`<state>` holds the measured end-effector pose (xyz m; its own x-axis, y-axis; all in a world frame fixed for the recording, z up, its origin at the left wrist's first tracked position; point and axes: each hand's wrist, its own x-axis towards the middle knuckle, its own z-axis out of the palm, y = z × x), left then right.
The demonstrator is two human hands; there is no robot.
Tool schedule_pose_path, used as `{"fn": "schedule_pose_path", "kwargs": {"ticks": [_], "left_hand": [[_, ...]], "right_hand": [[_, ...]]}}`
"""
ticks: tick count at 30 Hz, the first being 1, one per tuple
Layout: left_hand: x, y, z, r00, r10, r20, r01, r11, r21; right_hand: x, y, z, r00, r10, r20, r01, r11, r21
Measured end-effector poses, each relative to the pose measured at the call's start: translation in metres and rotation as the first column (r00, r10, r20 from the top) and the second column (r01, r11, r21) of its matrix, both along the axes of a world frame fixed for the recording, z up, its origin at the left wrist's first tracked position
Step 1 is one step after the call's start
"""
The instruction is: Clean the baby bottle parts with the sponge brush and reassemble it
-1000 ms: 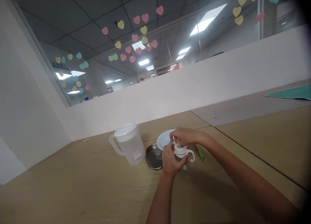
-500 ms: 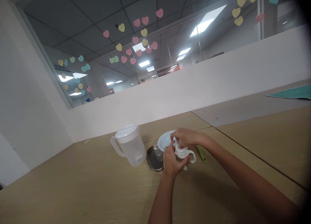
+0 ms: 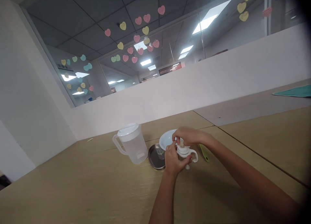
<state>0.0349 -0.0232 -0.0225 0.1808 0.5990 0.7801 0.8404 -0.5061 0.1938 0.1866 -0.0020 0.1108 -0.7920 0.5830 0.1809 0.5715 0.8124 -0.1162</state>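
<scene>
A baby bottle [image 3: 183, 151] with a white collar and a curved white side handle stands in front of me. My left hand [image 3: 173, 161] is wrapped round its near left side, the thumb across its front. Over the top bends my right hand [image 3: 190, 136], its fingers pinching the clear teat [image 3: 181, 141] above the collar. My hands cover much of the bottle's body. Directly behind, a pale blue bowl [image 3: 166, 139] is partly hidden by my right hand. A round metal dish [image 3: 152, 160] left of my left hand holds a small clear cup-like piece [image 3: 159, 151].
A translucent lidded pitcher [image 3: 133, 145] stands left of the metal dish, its handle facing left. A green-handled utensil [image 3: 204, 153] lies right of the bottle. A teal cloth [image 3: 295, 92] lies at the far right, near the white wall [image 3: 170, 94] behind the wooden table [image 3: 97, 185].
The whole view has shifted slightly. My left hand keeps its hold on the bottle, while my right fingers have moved a little at the teat, which now shows more clearly.
</scene>
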Motion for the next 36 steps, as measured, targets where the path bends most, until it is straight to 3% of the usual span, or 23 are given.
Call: {"fn": "schedule_pose_path", "kwargs": {"ticks": [7, 12, 17, 23, 29, 36], "left_hand": [[0.001, 0.002, -0.001, 1.000, -0.014, -0.025, 0.015, 0.999, 0.035], [0.000, 0.004, -0.002, 1.000, -0.026, -0.014, 0.027, 0.999, 0.018], [0.000, 0.003, -0.001, 1.000, -0.017, 0.000, 0.017, 1.000, -0.015], [0.000, 0.002, 0.000, 0.999, -0.029, 0.021, 0.030, 0.999, -0.042], [-0.001, 0.003, -0.002, 1.000, -0.018, 0.013, 0.018, 0.999, -0.028], [0.002, 0.005, -0.004, 0.999, -0.015, 0.040, 0.016, 1.000, -0.020]], "right_hand": [[-0.003, 0.005, -0.002, 0.998, 0.045, -0.041, -0.048, 0.996, -0.076], [-0.008, 0.004, -0.002, 0.998, 0.007, -0.065, -0.015, 0.992, -0.122], [-0.001, 0.011, -0.006, 0.995, 0.029, -0.092, -0.053, 0.962, -0.270], [0.003, 0.009, -0.005, 0.994, -0.108, -0.016, 0.099, 0.954, -0.284], [-0.001, 0.007, -0.004, 0.987, -0.159, 0.001, 0.158, 0.984, -0.086], [-0.014, -0.012, -0.003, 0.971, -0.212, 0.107, 0.210, 0.977, 0.023]]}}
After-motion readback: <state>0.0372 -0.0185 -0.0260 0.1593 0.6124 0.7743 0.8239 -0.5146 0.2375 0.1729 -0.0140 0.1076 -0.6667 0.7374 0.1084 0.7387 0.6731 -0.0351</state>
